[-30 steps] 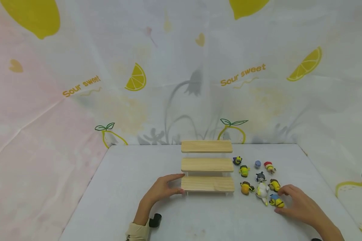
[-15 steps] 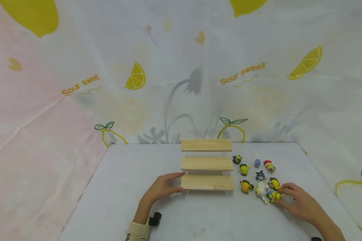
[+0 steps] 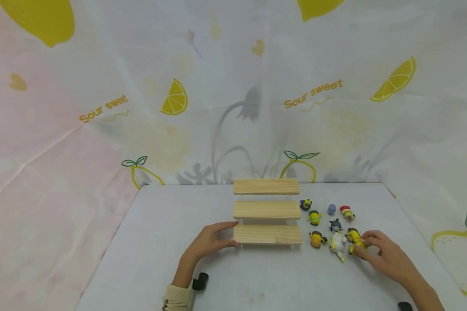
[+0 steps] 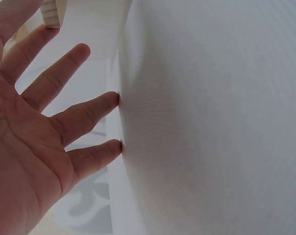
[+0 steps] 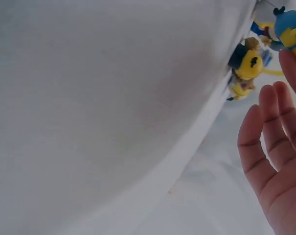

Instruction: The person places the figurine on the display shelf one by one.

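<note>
Figure [image 5: 290,24], blue and yellow, is pinched in the right hand [image 3: 387,257], near the white figure [image 3: 337,245]; the left hand [image 3: 207,243], fingers extended, touches the shelf's [image 3: 267,234] end. "Sour sweet" shows twice on the cloth [image 3: 233,56].

From the head view, I could slip through lower centre between left hand [image 3: 207,242] and right hand [image 3: 387,255]; wooden shelf [image 3: 267,210] blocks centre, figurines [image 3: 337,243] right of it.
</note>
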Available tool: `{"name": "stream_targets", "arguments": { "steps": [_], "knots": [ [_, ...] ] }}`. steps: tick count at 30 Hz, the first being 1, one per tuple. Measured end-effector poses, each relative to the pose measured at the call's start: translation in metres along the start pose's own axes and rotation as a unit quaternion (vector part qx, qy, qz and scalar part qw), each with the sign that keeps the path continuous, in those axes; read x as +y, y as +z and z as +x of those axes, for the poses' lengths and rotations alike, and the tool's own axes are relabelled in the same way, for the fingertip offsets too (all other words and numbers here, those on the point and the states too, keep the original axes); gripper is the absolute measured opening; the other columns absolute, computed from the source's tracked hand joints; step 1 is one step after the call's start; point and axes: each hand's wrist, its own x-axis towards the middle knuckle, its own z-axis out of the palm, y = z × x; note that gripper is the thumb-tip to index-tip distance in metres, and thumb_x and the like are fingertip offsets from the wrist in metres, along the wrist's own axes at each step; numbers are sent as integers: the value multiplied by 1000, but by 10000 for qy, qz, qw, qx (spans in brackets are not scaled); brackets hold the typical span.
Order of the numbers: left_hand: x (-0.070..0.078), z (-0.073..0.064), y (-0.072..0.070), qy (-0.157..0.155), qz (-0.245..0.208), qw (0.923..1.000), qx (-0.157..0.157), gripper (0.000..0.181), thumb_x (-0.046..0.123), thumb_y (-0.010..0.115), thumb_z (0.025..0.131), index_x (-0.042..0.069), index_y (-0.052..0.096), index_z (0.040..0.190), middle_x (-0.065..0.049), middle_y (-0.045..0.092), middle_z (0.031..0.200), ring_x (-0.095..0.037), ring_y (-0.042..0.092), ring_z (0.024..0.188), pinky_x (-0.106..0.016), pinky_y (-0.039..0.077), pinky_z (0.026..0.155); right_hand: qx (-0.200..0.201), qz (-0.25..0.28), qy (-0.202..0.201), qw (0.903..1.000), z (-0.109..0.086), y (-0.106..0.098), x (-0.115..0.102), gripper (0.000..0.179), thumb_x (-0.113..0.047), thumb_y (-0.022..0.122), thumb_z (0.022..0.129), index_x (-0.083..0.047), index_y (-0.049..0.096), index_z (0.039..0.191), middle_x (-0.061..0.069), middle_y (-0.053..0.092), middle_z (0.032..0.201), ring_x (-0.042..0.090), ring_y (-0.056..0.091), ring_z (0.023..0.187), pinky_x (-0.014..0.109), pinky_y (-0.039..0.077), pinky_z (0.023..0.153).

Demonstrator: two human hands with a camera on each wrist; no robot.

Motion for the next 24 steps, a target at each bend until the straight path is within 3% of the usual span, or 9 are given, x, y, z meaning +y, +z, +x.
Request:
{"name": "stream_targets", "arguments": {
  "steps": [6,24],
  "knots": [
    [-1,-1,1,-61,-30,10000,-4,66,46,79,81,18,61,138,7,58,137,-21,50,131,-45,41,107,23,226,23,9997,4,-6,-6,23,-29,75,90,-16,63,75,16,60,112,23,55,85,24,46,56],
    [0,-1,1,-157,-14,9999,33,65,45,79,80,20,61,138,9,58,137,-18,49,131,-44,41,107,244,136,-591,9979,26,-15,-44,19,-32,74,90,-18,66,79,8,64,106,26,57,89,26,47,59]
  ]
}}
